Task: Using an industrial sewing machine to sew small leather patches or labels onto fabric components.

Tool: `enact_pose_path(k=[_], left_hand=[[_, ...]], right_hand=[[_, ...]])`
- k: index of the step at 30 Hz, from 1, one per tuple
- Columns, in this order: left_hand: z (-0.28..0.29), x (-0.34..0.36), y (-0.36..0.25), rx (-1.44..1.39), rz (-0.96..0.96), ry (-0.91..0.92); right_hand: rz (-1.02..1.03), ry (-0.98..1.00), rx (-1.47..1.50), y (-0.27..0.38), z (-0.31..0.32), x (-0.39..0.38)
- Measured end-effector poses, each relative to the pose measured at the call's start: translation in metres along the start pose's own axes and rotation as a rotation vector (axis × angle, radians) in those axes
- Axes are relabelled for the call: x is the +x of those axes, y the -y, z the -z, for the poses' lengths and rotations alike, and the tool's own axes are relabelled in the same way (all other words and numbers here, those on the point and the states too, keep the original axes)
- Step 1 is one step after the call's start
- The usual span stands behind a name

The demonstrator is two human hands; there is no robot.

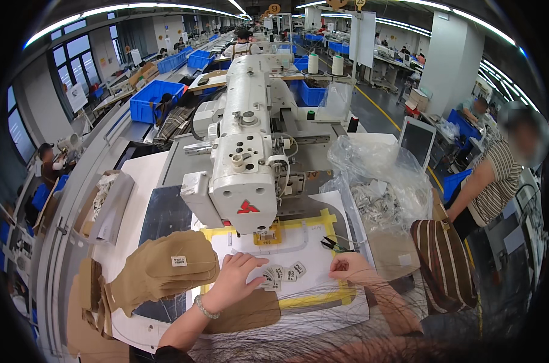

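My left hand is open over the white work sheet, fingers and thumb apart. Its fingertips are beside a fanned group of small white printed fabric labels. A flat brown fabric piece lies partly under my left wrist. Right of the labels, my right hand is closed, fingertips pinched together low over the sheet; anything between them is too small to make out. Just beyond it lie small thread snips with green and dark parts. The white sewing machine's head stands above the yellow-taped sheet.
A stack of brown fabric pieces, the top one bearing a label, is at left. At right are a clear plastic bag of white labels and a striped brown fabric piece. A person in a striped top stands at far right.
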State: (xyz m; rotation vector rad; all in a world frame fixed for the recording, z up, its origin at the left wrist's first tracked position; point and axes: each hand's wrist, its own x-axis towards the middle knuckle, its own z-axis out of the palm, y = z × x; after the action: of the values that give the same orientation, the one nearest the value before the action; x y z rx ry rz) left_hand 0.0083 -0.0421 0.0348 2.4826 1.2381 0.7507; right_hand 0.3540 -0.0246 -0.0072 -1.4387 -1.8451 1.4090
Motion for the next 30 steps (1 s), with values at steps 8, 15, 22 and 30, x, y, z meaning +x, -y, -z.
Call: enact_pose_path(k=[8,15,22,30], left_hand=[[-0.054,0.022,-0.027,-0.832,0.097,0.152],[-0.056,0.032,-0.028,-0.828,0.227,0.084],[-0.051,0.033,-0.026,-0.780,0.240,0.023],[-0.046,0.038,-0.020,-0.647,0.160,0.022]], right_hand=[[0.102,0.140,0.278,0.036,-0.029,0.000],[0.066,0.107,0.585,0.032,-0.045,0.010],[-0.055,0.069,0.516,0.029,-0.046,0.012],[-0.051,0.011,0.400,0.026,-0.042,0.010]])
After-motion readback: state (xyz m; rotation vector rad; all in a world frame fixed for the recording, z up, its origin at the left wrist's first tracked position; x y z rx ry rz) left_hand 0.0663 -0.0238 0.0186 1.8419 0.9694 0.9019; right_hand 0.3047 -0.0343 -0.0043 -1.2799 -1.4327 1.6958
